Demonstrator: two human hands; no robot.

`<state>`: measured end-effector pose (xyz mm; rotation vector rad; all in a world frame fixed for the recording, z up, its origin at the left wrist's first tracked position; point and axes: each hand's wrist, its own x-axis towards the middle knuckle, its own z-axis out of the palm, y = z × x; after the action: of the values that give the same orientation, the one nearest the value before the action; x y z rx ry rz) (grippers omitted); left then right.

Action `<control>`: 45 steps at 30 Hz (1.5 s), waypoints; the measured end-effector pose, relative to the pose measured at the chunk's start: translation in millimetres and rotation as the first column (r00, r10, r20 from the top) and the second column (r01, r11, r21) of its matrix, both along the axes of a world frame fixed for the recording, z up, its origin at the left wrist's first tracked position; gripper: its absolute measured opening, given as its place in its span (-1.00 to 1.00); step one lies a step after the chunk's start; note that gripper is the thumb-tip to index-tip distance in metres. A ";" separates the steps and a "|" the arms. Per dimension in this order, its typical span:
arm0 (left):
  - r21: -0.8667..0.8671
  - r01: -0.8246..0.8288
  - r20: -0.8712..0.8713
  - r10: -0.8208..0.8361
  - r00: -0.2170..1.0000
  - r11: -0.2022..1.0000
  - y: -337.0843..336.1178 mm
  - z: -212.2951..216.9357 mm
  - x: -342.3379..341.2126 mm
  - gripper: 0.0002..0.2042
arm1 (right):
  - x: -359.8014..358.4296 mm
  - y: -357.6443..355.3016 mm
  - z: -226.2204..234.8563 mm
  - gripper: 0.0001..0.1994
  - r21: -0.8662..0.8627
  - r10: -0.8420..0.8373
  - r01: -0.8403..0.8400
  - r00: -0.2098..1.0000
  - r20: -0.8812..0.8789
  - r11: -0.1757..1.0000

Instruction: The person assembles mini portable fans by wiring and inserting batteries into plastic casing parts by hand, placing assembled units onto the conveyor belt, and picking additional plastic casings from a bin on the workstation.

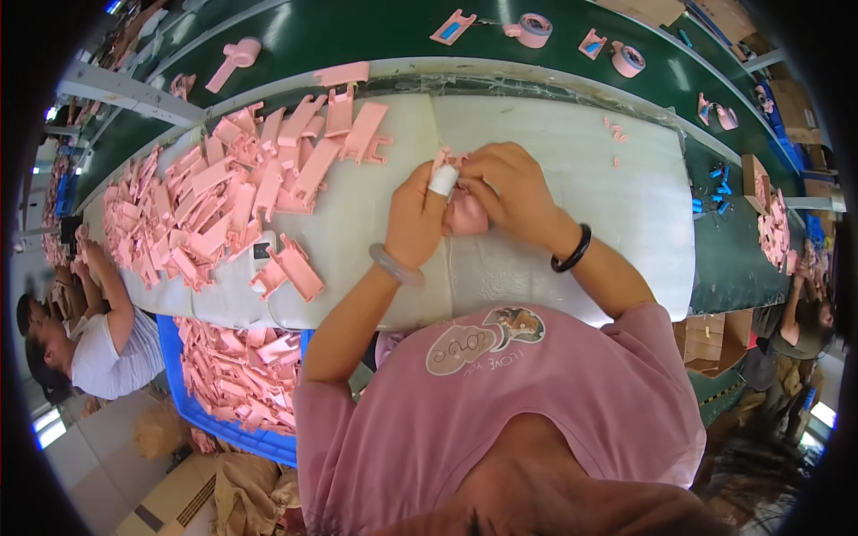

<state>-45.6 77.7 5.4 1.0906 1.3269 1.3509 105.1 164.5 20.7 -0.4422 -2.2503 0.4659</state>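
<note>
- There is a single view, a wide fisheye camera worn on the person's head, looking steeply down over the pink T-shirt point(536, 402) onto the white padded work surface point(581, 161).
- It sits close: the left hand point(416, 219) and right hand point(509, 188) lie near the picture's centre, forearms entering from below.
- Facing forward across the bench, it reaches the dark green conveyor belt point(375, 31) curving along the top.
- Straight edges bend toward the rim, and a black circular border cuts off the corners.
- At the left rim it catches a seated co-worker in a white top point(107, 353); at the right rim, another person point(800, 326).
- No second view is present, so nothing is shared.
</note>
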 end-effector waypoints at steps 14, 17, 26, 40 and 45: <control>0.248 -0.372 -0.595 0.444 0.670 0.895 214.9 2.1 -153.2 -0.51 | -65.6 275.5 -56.6 -0.79 0.530 -0.643 0.368 0.502 0.578 0.764; 0.465 -0.283 -0.808 0.533 0.252 0.839 213.8 -13.8 -149.0 -0.47 | -61.5 282.0 -63.0 -0.85 0.552 -0.615 0.290 0.504 0.607 0.782; 0.292 -0.151 -0.277 0.234 0.932 0.945 127.2 3.2 -66.8 -0.59 | -9.9 186.6 -11.1 -0.84 0.344 -0.190 0.226 0.972 -0.135 0.911; 0.174 0.759 0.803 -0.536 0.259 0.628 3.1 -26.7 -12.8 -0.42 | 34.8 2.4 24.6 -0.61 0.279 0.179 -0.162 0.983 -0.036 0.947; 0.205 0.621 0.728 -0.542 0.420 0.757 -21.4 -47.6 10.0 -0.45 | 35.7 -11.8 23.6 -0.61 0.254 0.105 -0.087 0.993 -0.059 0.963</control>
<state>-35.6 56.3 -42.2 0.6602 0.2901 0.9796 140.8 152.8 44.3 -0.1833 -2.2299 0.2364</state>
